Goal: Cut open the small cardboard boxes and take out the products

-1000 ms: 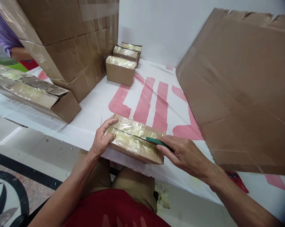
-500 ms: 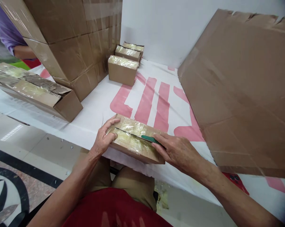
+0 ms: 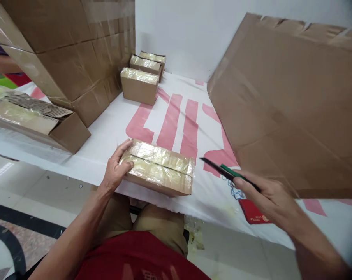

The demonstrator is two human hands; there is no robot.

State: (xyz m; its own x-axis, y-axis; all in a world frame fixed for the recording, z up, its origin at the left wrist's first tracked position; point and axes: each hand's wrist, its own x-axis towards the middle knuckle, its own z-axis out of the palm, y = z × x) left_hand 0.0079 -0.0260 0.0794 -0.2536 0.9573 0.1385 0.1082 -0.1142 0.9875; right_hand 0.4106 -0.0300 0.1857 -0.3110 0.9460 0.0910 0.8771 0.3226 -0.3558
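Observation:
A small cardboard box [image 3: 158,184] with clear yellowish tape over its top lies near the table's front edge. A seam runs lengthwise along the taped top. My left hand [image 3: 116,166] grips the box's left end, thumb on top and fingers round the far side. To the right of the box, held apart from it, my right hand [image 3: 263,194] is closed around a green-handled knife [image 3: 227,171]. Its dark blade points left toward the box.
Taped boxes [image 3: 139,90] stand at the back, beside a tall wrapped carton stack [image 3: 85,74]. Another box [image 3: 71,132] sits at left. A large cardboard sheet [image 3: 287,105] leans at right. A red object [image 3: 252,212] and rubber-band-like loops [image 3: 236,192] lie near my right hand.
My right hand has drawn the knife off the box's top seam and away to the right. My left hand keeps its grip on the box. The camera view has shifted slightly right.

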